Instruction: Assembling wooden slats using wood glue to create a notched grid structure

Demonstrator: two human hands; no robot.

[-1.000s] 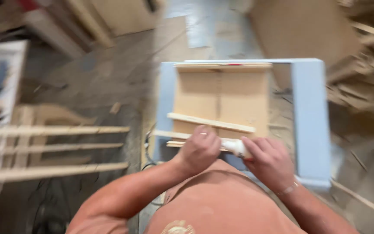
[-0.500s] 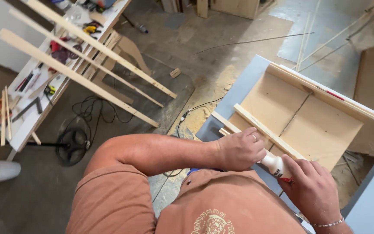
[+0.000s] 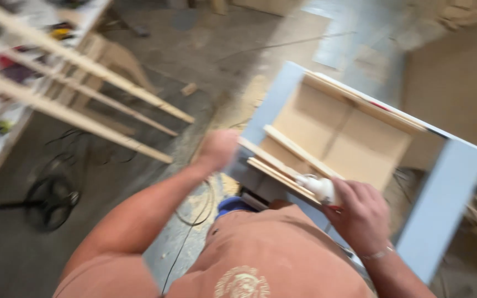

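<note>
- Right hand [image 3: 361,216] gripping white bottle [image 3: 318,187], nozzle at thin wood strips [image 3: 282,165] on light-blue frame [image 3: 443,193]
- Left hand [image 3: 216,149] blurred beside the frame's corner, grip cannot be told

Hands in view: two, a left hand [image 3: 216,150] and a right hand [image 3: 360,212].
White bottles: one white bottle [image 3: 318,187], held in the right hand.
Long wooden slats on the left: three wooden slats [image 3: 106,83].
Blue-edged wooden frames: one frame [image 3: 443,193].
Loose strips inside the frame: two strips [image 3: 296,152].
Black cable coils on the floor: one cable coil [image 3: 51,201].
</note>
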